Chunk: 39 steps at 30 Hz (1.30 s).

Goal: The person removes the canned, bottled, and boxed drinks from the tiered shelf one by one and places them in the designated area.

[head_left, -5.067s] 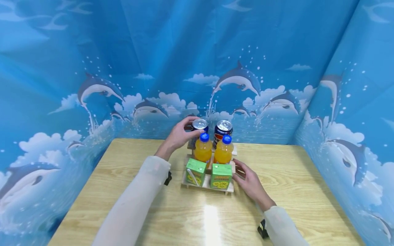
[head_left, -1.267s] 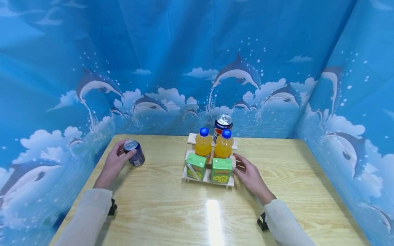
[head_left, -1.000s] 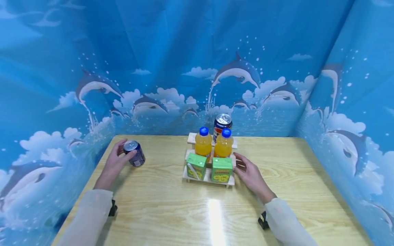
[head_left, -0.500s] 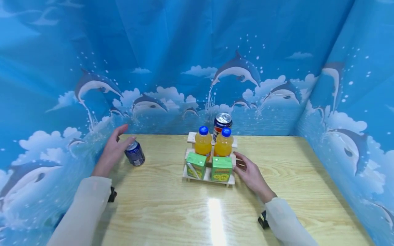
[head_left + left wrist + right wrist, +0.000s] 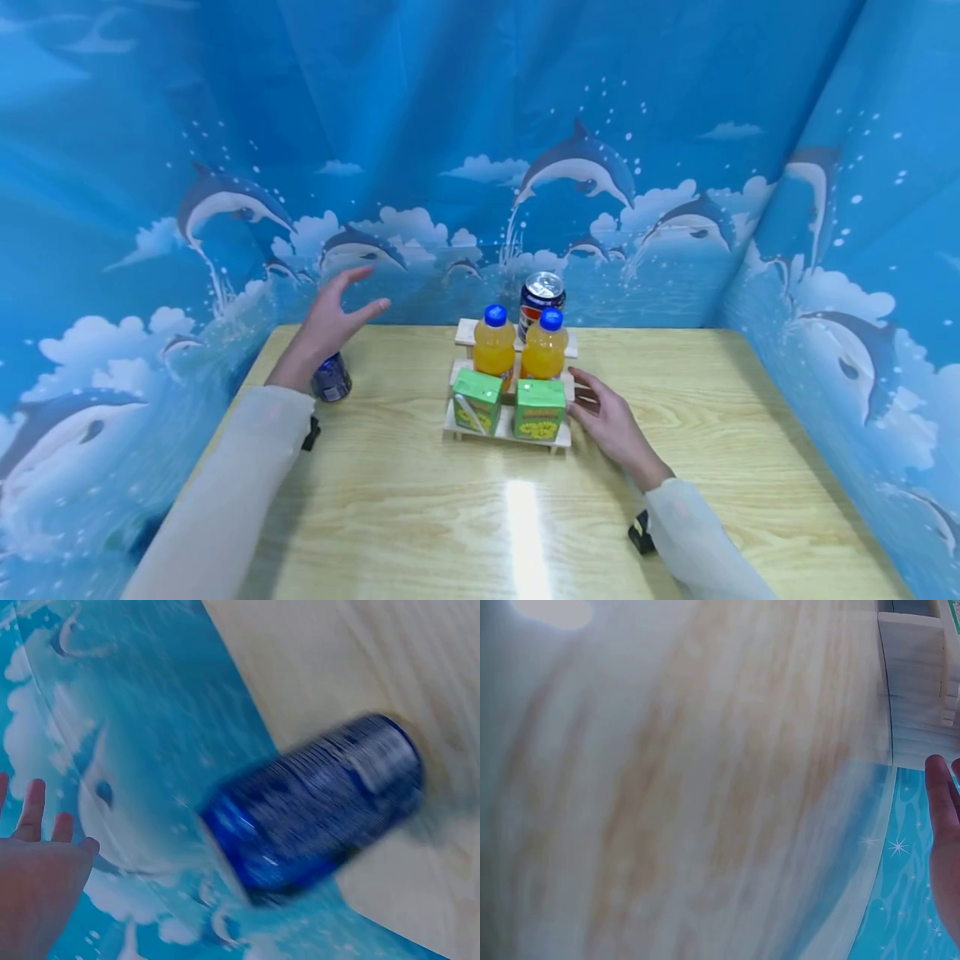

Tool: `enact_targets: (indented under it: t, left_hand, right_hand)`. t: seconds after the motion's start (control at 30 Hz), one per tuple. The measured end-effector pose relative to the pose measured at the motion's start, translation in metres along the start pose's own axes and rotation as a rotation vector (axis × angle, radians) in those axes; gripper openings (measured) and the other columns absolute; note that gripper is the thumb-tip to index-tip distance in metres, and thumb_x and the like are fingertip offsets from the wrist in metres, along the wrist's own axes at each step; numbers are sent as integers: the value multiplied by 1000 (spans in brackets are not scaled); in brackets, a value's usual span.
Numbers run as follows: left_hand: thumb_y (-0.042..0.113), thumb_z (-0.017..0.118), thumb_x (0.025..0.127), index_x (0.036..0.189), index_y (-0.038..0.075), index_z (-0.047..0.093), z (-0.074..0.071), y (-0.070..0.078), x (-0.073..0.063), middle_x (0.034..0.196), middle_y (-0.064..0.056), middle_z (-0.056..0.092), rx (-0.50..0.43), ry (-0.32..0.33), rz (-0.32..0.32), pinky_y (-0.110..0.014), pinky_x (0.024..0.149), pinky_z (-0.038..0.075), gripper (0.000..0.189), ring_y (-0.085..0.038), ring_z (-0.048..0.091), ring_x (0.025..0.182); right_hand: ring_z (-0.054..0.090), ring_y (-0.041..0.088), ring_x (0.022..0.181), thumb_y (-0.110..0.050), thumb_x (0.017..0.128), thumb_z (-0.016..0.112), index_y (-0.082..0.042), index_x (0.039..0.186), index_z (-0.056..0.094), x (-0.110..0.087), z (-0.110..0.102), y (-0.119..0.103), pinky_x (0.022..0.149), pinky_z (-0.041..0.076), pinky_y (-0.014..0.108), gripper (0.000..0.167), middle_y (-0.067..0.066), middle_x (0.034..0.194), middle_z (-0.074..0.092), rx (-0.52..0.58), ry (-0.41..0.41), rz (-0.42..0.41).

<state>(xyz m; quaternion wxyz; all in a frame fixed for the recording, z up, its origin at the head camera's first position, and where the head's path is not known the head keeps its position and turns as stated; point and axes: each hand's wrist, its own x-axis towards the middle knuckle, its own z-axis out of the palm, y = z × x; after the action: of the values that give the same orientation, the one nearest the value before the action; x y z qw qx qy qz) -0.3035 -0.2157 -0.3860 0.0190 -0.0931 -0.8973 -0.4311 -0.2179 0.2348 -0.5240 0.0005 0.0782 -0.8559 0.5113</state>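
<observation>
My left hand (image 5: 330, 325) is raised, thumb and fingers spread apart with nothing between them. Below its wrist, a dark blue soda can (image 5: 332, 381) stands on the table's left side, partly hidden by the forearm; the left wrist view shows the can (image 5: 322, 810) blurred. Fingers of my right hand (image 5: 611, 425) touch the right side of a three-tier wooden display rack (image 5: 465, 332). Another soda can (image 5: 542, 302) stands on its top tier, right side. Two orange juice bottles (image 5: 493, 346) fill the middle tier, and two green juice boxes (image 5: 477, 400) the bottom one.
A light wood table (image 5: 420, 500) lies under everything. Blue dolphin-print curtains (image 5: 420, 125) close off the back and sides. Light glares on the table in front of the rack.
My left hand took the left can off the top tier and set it on the table's left side. Then it let go and rose rightward. My right hand stayed at the rack.
</observation>
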Motion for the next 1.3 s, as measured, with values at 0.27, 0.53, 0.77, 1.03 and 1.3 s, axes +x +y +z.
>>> enact_targets:
  t: [0.27,0.53,0.77,1.03,1.3]
  left_hand:
    - [50,73,104,169,25,40,25,37,27,176,-8,38,-20,-47,109,-75,131,21,77,-36,28,166]
    - [49,75,103,168,27,42,47,71,43,174,-5,42,-55,-95,126,-73,131,23,76,-35,30,165]
    - [52,75,101,166,30,43,62,97,52,173,-1,44,-88,-120,138,-67,131,31,76,-32,36,162]
    - [51,74,102,168,29,40,75,117,61,174,-4,42,-116,-208,122,-65,127,39,78,-30,39,160]
    - [47,75,103,167,26,42,93,133,65,172,-6,43,-110,-356,118,-62,127,41,75,-32,41,158]
  right_hand:
    - [58,47,144,-7,104,71,-1,164,42,1,0,-1,119,51,49,67,25,166,47,11,-10,3]
    - [58,47,144,-7,104,71,0,164,41,1,-3,-2,119,51,50,67,25,166,47,11,-15,1]
    - [58,48,143,-8,105,71,0,164,42,1,-5,-1,119,51,54,66,26,166,47,14,-11,-4]
    - [58,50,143,-9,106,71,0,164,42,2,-6,-2,119,50,55,65,27,166,47,4,-12,-11]
    - [59,47,143,-10,105,72,-2,164,43,1,-4,2,119,51,53,67,25,165,49,-5,-17,8]
